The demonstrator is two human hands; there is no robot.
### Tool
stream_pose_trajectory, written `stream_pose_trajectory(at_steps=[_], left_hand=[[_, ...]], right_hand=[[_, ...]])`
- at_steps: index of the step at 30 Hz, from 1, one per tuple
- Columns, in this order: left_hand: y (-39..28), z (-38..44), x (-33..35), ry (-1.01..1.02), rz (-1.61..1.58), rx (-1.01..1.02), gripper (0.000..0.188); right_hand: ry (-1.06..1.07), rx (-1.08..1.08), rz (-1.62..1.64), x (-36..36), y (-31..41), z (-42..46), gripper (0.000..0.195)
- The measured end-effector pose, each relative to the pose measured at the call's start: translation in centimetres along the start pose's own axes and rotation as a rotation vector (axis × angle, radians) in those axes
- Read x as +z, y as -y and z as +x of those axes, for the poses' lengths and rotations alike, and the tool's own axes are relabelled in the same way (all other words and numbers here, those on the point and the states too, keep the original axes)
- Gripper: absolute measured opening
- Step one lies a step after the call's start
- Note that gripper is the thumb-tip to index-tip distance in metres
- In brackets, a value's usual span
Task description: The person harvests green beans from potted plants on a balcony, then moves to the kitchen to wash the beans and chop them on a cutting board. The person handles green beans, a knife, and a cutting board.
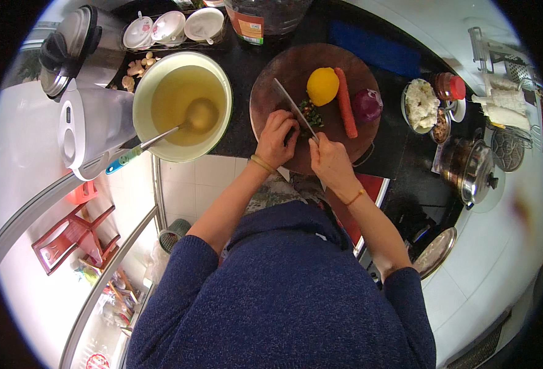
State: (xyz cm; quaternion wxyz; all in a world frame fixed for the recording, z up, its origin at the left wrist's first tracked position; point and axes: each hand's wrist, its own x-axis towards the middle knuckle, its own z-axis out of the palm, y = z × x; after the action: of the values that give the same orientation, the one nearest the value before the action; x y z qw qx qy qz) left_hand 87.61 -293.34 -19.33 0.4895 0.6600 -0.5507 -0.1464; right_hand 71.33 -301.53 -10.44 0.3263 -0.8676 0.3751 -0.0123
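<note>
On a round wooden cutting board (276,69), my right hand (331,159) grips the handle of a kitchen knife (294,105), its blade slanting away to the upper left. My left hand (277,138) rests on the board with curled fingers close beside the blade; what lies under those fingers is hidden. Against the blade's right side sits a small heap of chopped greens with reddish bits (310,114). Farther right on the board lie a yellow lemon (322,86), a carrot (346,104) and a purple onion (367,105).
Left of the board stands an enamel basin (144,99) of yellowish liquid, a ladle (161,138) leaning over its rim. A white pitcher (96,124) is beside it. To the right are a bowl of white food (421,105), a red-lidded jar (451,86) and a lidded steel pot (476,170).
</note>
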Motion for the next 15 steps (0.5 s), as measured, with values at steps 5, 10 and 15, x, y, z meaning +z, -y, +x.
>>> stream_pose_trajectory(at_steps=[5,10,15], left_hand=[[0.1,-0.2,0.4,0.006,0.016,0.012,0.027],[-0.2,0.4,0.5,0.022,0.042,0.025,0.03],[-0.8,0.8,-0.3,-0.017,0.028,-0.024,0.039]], right_hand=[[-0.088,-0.01,0.061,1.4,-1.0,-0.4,0.025],[-0.162,-0.037,0.138,0.3,-1.5,-0.2,0.024],[-0.126,-0.031,0.114,-1.5,-0.5,-0.5,0.021]])
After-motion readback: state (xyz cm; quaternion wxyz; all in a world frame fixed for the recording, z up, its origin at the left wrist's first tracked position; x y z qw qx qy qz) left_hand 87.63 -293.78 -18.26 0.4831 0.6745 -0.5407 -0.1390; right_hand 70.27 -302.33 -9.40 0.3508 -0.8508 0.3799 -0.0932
